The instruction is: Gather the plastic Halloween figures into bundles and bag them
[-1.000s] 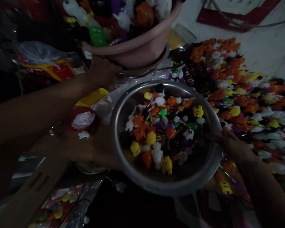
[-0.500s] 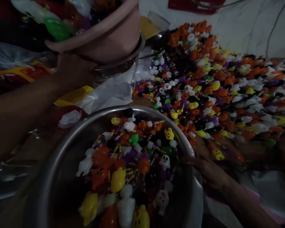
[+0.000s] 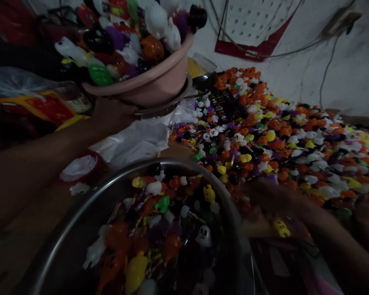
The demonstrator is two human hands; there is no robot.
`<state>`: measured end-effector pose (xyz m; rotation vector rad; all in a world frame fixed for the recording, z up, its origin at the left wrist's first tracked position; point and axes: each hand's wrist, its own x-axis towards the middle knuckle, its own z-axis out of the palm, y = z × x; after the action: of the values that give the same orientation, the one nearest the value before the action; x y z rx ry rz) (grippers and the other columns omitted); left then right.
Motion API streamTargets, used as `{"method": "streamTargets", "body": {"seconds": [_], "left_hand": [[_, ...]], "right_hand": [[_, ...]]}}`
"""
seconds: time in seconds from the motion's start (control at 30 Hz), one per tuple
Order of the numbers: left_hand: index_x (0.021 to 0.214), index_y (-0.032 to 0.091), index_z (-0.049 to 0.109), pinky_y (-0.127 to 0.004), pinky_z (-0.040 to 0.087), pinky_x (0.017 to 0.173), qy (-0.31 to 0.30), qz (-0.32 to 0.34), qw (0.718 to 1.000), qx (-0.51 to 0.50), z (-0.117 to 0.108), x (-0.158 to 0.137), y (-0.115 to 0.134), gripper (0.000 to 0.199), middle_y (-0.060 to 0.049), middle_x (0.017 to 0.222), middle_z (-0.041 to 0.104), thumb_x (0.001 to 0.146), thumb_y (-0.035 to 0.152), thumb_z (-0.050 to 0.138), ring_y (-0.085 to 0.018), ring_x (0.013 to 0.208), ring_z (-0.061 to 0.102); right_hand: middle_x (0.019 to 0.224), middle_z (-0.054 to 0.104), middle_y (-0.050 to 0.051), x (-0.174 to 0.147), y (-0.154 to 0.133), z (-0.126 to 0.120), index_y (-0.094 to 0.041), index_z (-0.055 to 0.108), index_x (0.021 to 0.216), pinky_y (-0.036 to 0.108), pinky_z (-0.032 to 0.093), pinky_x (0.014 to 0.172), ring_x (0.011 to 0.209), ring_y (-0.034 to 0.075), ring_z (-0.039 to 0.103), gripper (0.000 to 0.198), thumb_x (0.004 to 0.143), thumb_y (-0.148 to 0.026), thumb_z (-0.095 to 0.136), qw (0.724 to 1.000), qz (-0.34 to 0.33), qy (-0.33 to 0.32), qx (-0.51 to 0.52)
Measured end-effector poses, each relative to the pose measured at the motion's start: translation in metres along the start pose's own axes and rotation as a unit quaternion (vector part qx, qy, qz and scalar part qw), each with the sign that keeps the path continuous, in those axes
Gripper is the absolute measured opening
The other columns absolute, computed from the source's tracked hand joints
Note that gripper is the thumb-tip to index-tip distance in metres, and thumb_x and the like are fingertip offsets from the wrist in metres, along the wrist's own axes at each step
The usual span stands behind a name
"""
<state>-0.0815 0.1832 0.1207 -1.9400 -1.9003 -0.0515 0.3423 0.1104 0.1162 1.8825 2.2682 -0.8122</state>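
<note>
My left hand grips the lower side of a pink plastic basin, heaped with large toy figures in white, orange, black, purple and green. That basin sits over a metal bowl. In front of me is a big steel basin holding small figures on colourful sticks, among them a white skull-faced figure and a yellow figure. My right hand, smeared by motion, is off the steel basin's right rim at the near edge of the toy pile. Its fingers cannot be made out.
Another person's hand is at the right edge. Plastic bags and a red dish with clear plastic lie on the left. A calendar and cables hang on the wall behind the pile.
My right hand has let go of the steel basin's rim and moved over to the pile. The view has tilted up, showing more of the pink basin. My left hand stays on it.
</note>
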Motion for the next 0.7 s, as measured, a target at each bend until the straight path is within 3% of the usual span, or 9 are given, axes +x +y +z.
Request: {"method": "streamTargets", "body": {"seconds": [0.07, 0.13, 0.17, 0.23, 0.33, 0.43, 0.53, 0.7], "left_hand": [[0.116, 0.015, 0.074, -0.037, 0.044, 0.079, -0.010, -0.018, 1.000, 0.010, 0.001, 0.000, 0.004, 0.041, -0.014, 0.103, 0.076, 0.095, 0.041, 0.051, -0.030, 0.094, 0.068], [0.118, 0.016, 0.073, -0.036, 0.043, 0.079, -0.015, -0.027, 0.999, 0.016, 0.002, 0.001, 0.008, 0.039, -0.013, 0.107, 0.075, 0.094, 0.040, 0.053, -0.029, 0.097, 0.068], [0.118, 0.016, 0.072, -0.036, 0.043, 0.079, -0.018, -0.031, 0.999, 0.018, 0.002, 0.002, 0.010, 0.038, -0.013, 0.108, 0.075, 0.094, 0.039, 0.053, -0.029, 0.097, 0.068], [0.117, 0.016, 0.073, -0.035, 0.043, 0.077, -0.026, -0.036, 0.999, 0.020, 0.003, 0.004, 0.012, 0.036, -0.011, 0.105, 0.076, 0.094, 0.036, 0.054, -0.029, 0.097, 0.069], [0.115, 0.015, 0.073, -0.035, 0.043, 0.078, -0.036, -0.048, 0.998, 0.024, 0.007, 0.008, 0.012, 0.034, -0.010, 0.101, 0.076, 0.095, 0.037, 0.056, -0.030, 0.098, 0.070], [0.114, 0.013, 0.072, -0.035, 0.044, 0.079, -0.043, -0.065, 0.997, 0.021, 0.015, 0.011, 0.010, 0.037, -0.010, 0.101, 0.076, 0.097, 0.041, 0.054, -0.030, 0.100, 0.070], [0.119, 0.013, 0.070, -0.040, 0.046, 0.084, -0.051, -0.070, 0.996, 0.003, 0.022, 0.017, 0.010, 0.043, -0.012, 0.105, 0.075, 0.098, 0.046, 0.054, -0.033, 0.103, 0.069], [0.119, 0.012, 0.070, -0.041, 0.047, 0.083, -0.050, -0.064, 0.997, 0.009, 0.025, 0.026, 0.011, 0.046, -0.014, 0.105, 0.075, 0.099, 0.049, 0.050, -0.035, 0.103, 0.069]], "right_hand": [[0.067, 0.068, 0.010, 0.053, -0.036, -0.026, -0.022, 0.067, 0.061, 0.045, 0.056, 0.078, 0.073, 0.029, 0.071, 0.037, 0.093, -0.033, 0.053, 0.989, -0.076, 0.039, -0.118], [0.098, 0.074, 0.016, 0.113, -0.080, -0.031, -0.017, 0.074, 0.090, 0.050, 0.052, 0.093, 0.103, 0.036, 0.070, 0.026, 0.095, -0.031, 0.053, 0.970, -0.132, 0.098, -0.181], [0.111, 0.073, 0.017, 0.144, -0.100, -0.025, -0.016, 0.074, 0.103, 0.050, 0.050, 0.097, 0.114, 0.037, 0.066, 0.023, 0.093, -0.029, 0.058, 0.961, -0.159, 0.103, -0.204], [0.128, 0.068, 0.020, 0.201, -0.134, -0.001, -0.011, 0.068, 0.122, 0.047, 0.048, 0.104, 0.124, 0.035, 0.061, 0.034, 0.092, -0.022, 0.057, 0.912, -0.267, 0.091, -0.298], [0.145, 0.055, 0.021, 0.266, -0.158, 0.039, -0.010, 0.061, 0.133, 0.051, 0.044, 0.110, 0.133, 0.036, 0.052, 0.042, 0.093, -0.021, 0.054, 0.892, -0.301, 0.078, -0.328], [0.156, 0.043, 0.021, 0.303, -0.155, 0.062, -0.017, 0.042, 0.154, 0.059, 0.047, 0.102, 0.136, 0.043, 0.044, 0.061, 0.095, -0.031, 0.052, 0.900, -0.292, 0.091, -0.310], [0.162, 0.035, 0.018, 0.318, -0.136, 0.067, -0.024, 0.024, 0.163, 0.060, 0.046, 0.099, 0.137, 0.047, 0.037, 0.071, 0.098, -0.041, 0.047, 0.902, -0.308, 0.098, -0.287], [0.159, 0.041, 0.014, 0.304, -0.077, 0.060, -0.022, 0.031, 0.161, 0.055, 0.036, 0.108, 0.130, 0.039, 0.045, 0.059, 0.104, -0.037, 0.035, 0.906, -0.300, 0.087, -0.284]]}}
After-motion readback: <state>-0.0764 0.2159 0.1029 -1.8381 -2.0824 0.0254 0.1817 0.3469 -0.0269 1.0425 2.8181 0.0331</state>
